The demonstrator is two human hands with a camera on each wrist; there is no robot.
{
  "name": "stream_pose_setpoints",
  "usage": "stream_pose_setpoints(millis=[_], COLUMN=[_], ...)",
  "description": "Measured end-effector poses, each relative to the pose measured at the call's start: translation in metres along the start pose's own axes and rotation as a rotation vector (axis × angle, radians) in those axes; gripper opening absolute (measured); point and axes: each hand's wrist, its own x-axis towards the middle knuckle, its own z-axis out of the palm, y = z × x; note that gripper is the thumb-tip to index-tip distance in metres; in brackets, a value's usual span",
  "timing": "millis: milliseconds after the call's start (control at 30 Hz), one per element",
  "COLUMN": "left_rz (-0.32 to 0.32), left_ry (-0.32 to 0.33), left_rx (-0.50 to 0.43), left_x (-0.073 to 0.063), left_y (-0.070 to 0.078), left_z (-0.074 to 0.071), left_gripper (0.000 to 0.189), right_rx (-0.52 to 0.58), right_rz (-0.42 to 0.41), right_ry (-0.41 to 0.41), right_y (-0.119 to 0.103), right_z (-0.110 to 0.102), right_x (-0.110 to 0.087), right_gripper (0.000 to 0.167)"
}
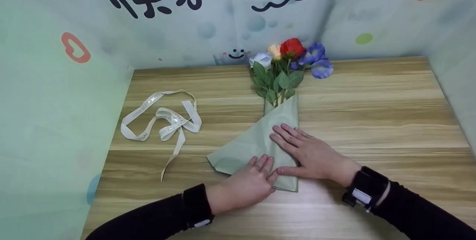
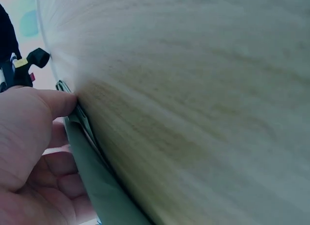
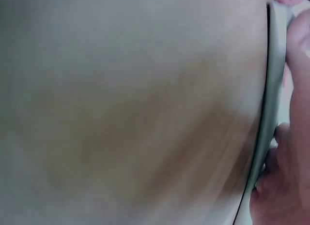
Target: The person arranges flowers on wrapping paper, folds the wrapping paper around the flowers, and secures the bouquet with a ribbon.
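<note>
A bouquet of artificial flowers lies on the table, its leafy stems tucked into pale green wrapping paper. The blooms include a red rose, a pale blue rose and a purple-blue flower. My right hand rests flat on the folded paper, fingers spread. Lower down, my left hand presses on the paper by its bottom edge. In the left wrist view, the left thumb touches the layered paper edge. The lower stems are hidden inside the wrap.
A loosely looped white ribbon with printed lettering lies on the left part of the wooden table. Behind the table hangs a pale backdrop with drawings and black lettering; similar cloth borders both sides.
</note>
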Motion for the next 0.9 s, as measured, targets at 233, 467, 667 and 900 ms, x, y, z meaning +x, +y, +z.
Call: stream_pose_setpoints(millis=[233, 467, 667, 900], left_rz=[0.042, 0.096, 0.099, 0.14], left_ry=[0.033, 0.006, -0.125, -0.142], left_rx=[0.033, -0.055, -0.194, -0.324], left_x=[0.004, 0.008, -0.003, -0.007], left_y=[-0.004, 0.0, 0.014, 0.018], left_z=[-0.01, -0.011, 0.006, 0.012], left_gripper=[0.048, 0.089, 0.101, 0.104], right_rx=[0.023, -0.089, -0.17, -0.075], right_rz=[-0.039, -0.059, -0.06, 0.068], right_ry=[-0.008, -0.065, -0.106, -0.048], right_y=[0.011, 0.007, 0.006, 0.025], right_z=[-0.001, -0.001, -0.002, -0.004], right_x=[0.004, 0.004, 0.005, 0.009], right_gripper=[0.078, 0.074, 0.07, 0.068])
